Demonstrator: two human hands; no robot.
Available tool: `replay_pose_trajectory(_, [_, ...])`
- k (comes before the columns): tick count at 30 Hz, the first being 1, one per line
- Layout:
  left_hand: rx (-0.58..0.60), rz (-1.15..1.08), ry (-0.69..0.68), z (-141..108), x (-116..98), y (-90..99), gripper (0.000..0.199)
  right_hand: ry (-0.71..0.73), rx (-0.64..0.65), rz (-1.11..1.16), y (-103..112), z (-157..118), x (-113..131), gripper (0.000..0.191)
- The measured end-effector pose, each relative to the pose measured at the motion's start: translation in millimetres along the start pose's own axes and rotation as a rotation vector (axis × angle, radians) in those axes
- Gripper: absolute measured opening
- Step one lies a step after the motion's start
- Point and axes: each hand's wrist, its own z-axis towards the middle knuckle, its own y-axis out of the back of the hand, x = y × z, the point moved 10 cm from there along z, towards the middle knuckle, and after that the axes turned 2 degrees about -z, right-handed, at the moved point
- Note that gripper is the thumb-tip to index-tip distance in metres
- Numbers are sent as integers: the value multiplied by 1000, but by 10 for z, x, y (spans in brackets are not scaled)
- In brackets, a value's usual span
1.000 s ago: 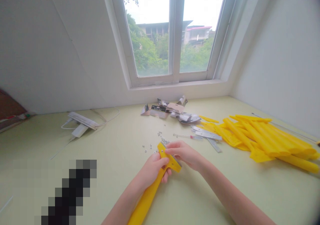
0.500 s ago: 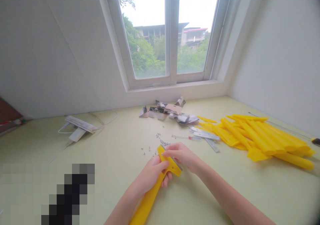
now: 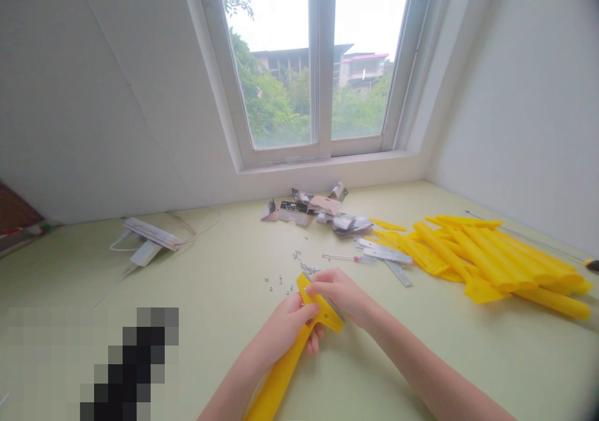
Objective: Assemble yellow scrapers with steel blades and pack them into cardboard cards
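Note:
A yellow plastic scraper (image 3: 286, 371) slants up from the bottom edge, its wide head (image 3: 333, 317) fitted with a grey metal blade along the far side. My left hand (image 3: 286, 326) is wrapped around the neck just below the head, thumb on top and fingertips showing underneath. At the upper end of the head, my right hand (image 3: 340, 291) pinches with thumb and index finger at a small metal screw (image 3: 306, 290) sitting at a hole. Another hole lower on the head shows bare. Just beyond the head lie several loose screws and nuts (image 3: 306, 267).
A screwdriver (image 3: 349, 258) with a red-and-clear handle lies behind the hands, beside flat metal blades (image 3: 386, 252). Yellow scraper handles (image 3: 505, 252) are piled at right. Torn card packaging (image 3: 322, 209) sits under the window, and a white power strip (image 3: 152, 232) with cables rests at left.
Both hands and the scraper have shifted very slightly to the right. The grip of each hand looks the same.

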Motion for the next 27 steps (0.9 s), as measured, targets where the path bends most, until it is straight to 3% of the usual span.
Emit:
replay_pose_trajectory(4, [-146,207,-14,-161,-127,97,48,-10,-61,0,88,3,-20,17])
replay_pose_trajectory(7, [-256,439,-125,-295,-338,127,63,-39,-93,23,138,6,-49,18])
replay_pose_trajectory(10, [-316,726,-237,-347,-482,81,66,-44,-95,62,157,13,-48,17])
replay_pose_trajectory(13, [-318,913,-252,-314,-471,42,60,-36,-117,39,206,25,-43,16])
replay_pose_trajectory(27, [-329,1104,-173,-254,-369,-11,60,9,-107,16,249,0,38,24])
